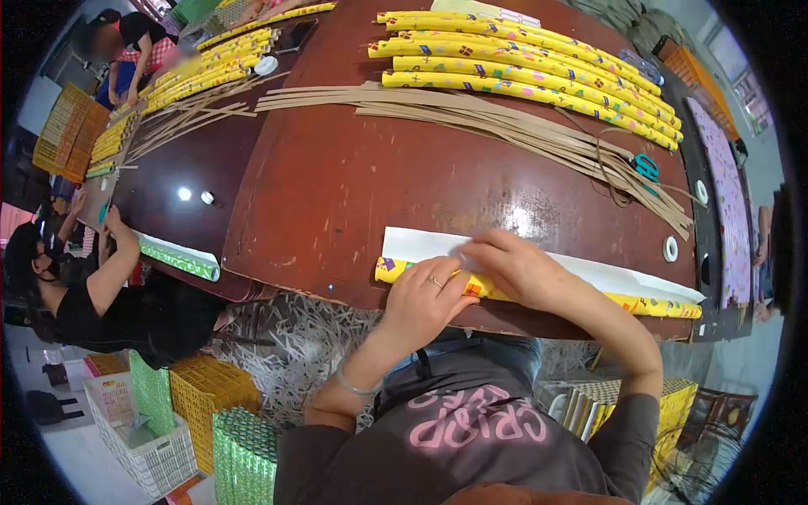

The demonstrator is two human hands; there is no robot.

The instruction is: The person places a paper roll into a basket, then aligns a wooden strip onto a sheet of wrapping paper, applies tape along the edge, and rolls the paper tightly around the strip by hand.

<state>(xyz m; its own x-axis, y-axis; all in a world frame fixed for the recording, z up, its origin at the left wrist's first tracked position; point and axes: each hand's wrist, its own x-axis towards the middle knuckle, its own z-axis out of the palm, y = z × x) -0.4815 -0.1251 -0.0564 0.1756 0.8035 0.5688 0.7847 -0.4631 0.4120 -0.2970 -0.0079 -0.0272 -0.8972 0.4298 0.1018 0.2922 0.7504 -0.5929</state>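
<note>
At the table's front edge lies a yellow patterned paper roll (656, 305), with a white flap of its sheet (412, 243) open along the far side. My left hand (427, 296) rests on the roll near its left end, fingers curled round it, a ring on one finger. Just right of it, my right hand (515, 268) bends over the roll and the white flap; its fingertips are blurred, and whether they pinch anything is hidden. A white tape ring (670, 248) lies past the roll's right part.
Several finished yellow rolls (522, 63) lie at the back of the table (337, 185). Brown paper strips (505, 126) cross the middle, with teal scissors (645, 167) at their right end. Co-workers stand at the left. Crates (210, 396) and green rolls (244, 446) stand below.
</note>
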